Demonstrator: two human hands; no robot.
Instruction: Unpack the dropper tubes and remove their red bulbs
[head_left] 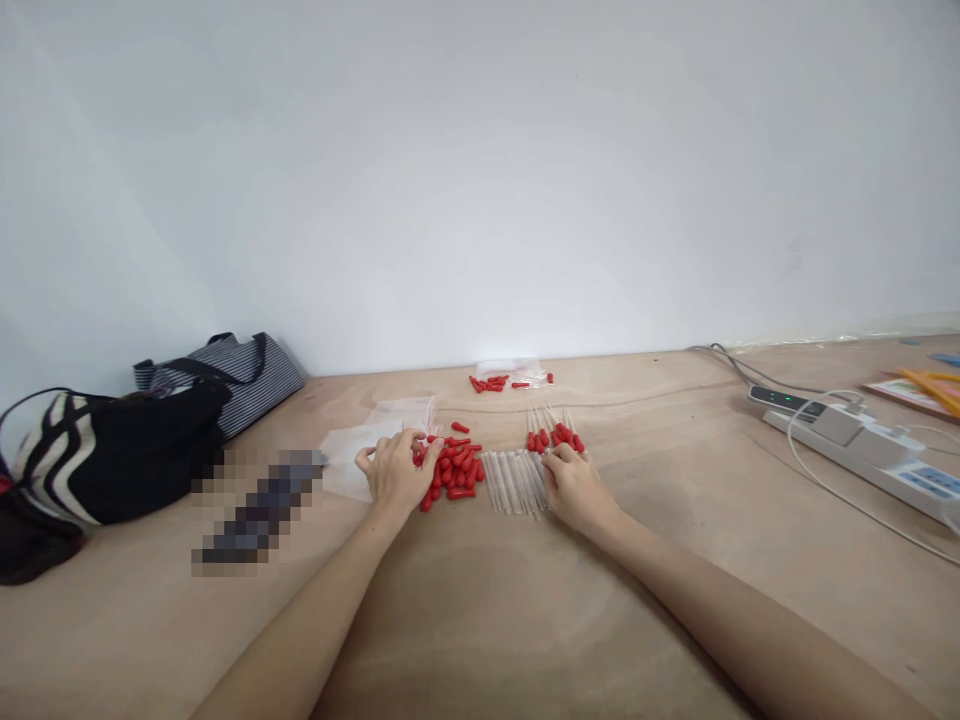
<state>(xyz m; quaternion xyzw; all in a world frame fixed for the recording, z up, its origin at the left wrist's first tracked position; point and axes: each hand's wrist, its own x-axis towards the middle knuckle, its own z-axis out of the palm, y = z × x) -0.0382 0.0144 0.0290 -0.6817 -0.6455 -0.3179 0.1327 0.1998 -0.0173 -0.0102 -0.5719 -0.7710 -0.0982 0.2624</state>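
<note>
A heap of small red rubber bulbs (pixel 455 468) lies on the wooden table (pixel 480 620). My left hand (pixel 395 472) rests at the heap's left edge, fingers curled, thumb and forefinger pinched among the bulbs. A row of clear glass tubes (pixel 514 480) lies to the right of the heap. Beyond that row are assembled droppers with red bulbs (pixel 553 432). My right hand (pixel 574 488) rests at the right end of the tubes, fingers bent and touching them. What either hand grips is too small to make out.
A clear plastic bag (pixel 358 450) lies left of my left hand. Another small bag with red bulbs (pixel 510 375) sits near the wall. Dark and striped bags (pixel 150 430) stand at the left. A power strip with cables (pixel 855 430) is at the right.
</note>
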